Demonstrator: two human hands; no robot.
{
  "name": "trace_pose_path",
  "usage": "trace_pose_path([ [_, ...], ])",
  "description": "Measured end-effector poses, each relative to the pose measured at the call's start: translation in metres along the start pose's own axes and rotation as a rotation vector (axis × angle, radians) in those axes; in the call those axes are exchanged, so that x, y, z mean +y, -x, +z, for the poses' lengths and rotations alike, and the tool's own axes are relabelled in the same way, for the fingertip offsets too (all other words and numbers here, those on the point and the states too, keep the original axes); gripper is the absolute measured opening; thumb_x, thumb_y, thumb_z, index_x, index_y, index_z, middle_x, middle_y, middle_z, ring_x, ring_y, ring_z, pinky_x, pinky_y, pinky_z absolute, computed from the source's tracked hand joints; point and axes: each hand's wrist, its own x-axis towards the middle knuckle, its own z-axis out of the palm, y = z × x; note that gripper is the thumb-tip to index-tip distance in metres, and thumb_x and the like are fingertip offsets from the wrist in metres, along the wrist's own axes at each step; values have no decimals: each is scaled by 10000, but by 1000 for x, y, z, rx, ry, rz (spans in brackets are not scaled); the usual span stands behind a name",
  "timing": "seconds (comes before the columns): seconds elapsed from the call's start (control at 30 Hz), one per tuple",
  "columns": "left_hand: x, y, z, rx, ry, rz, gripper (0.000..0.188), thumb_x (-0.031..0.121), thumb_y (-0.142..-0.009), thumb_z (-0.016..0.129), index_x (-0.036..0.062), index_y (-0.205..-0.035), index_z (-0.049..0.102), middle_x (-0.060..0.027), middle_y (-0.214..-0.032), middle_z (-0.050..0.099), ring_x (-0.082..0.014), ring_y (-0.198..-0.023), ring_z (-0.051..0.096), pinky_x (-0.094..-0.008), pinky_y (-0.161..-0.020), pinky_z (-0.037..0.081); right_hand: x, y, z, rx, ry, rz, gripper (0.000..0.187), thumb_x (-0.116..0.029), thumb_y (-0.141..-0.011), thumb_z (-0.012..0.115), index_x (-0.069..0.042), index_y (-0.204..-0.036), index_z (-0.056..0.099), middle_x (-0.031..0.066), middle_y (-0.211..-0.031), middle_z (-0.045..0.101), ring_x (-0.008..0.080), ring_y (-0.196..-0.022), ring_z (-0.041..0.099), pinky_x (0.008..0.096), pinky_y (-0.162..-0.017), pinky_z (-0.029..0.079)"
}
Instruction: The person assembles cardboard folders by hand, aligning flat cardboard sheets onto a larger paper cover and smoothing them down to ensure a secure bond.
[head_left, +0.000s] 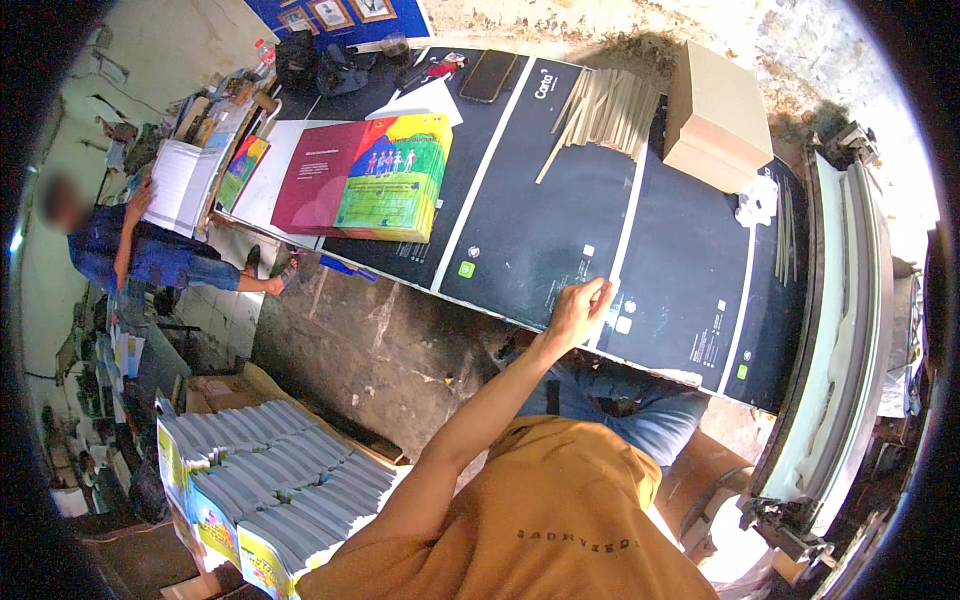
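Table, long, dark-covered, crossed by pale stripes, running from left to right. Machine, long, pale and metal-framed, at the table's right end. Block of books, packed in rows with pale edges outward, near left, off the table. Cardboard box, plain brown, far right on the table. Stacked books, colourful and maroon covers uppermost, left part of the table; as a judgement, heavy as a pile, with smooth covers that could slide, best taken from the near edge with support beneath. Strips, thin, tan, loosely fanned, on the far side between the stacked books and the box; probably light, fairly stiff and easily bent, best pinched singly at a near end or gathered around the middle. Left hand, over the table's near edge beside a pale stripe, well apart from strips and books; fingers curled inward, nothing visible between them, though whether something small is pinched cannot be told. Right hand, not visible. Phone, dark, far side, left of the strips.
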Motion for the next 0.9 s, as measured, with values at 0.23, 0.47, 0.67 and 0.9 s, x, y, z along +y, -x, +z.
trace_pose_path([
  [0.23, -26, 8, 7, -27, 183, -91, 163, 71, -989, 656, -12, -1114, 719, -44, -878, 737, -112, -818, 690, -292, -719, 572, 37, 11, -12, -117, -70, 33, 501, -445, -924, 683, 50, -851, 667, 92, -569, 572, 228, -489, 480, 430, -499, 428],
  [0.47, -21, -5, -7, -65, 123, -170, 246, 187, -1065, 603, -27, -1086, 724, -4, -728, 621, -54, -645, 551, -233, -562, 433, -29, 16, -22, -150, -851, 913, 420, -302, -977, 733, 19, -1235, 655, 191, -1177, 687, 237, -1122, 630, 369, -986, 492],
  [0.67, -8, -12, 7, -136, -13, 10, 292, 211, -1079, 593, -51, -1046, 718, 5, -633, 487, -73, -563, 421, -253, -522, 359, -20, 13, -51, -353, -815, 584, 480, -287, -735, 925, -16, -1007, 638, 201, -1157, 688, 276, -1090, 653, 403, -949, 510],
  [0.9, -5, -13, 7, -157, -28, -51, 291, 211, -1071, 598, -53, -1052, 721, 1, -632, 507, -70, -569, 442, -240, -545, 368, -9, -3, -77, -256, -535, 587, 822, -550, -550, 979, -53, -1021, 523, 181, -988, 635, 394, -945, 625, 515, -807, 499],
])
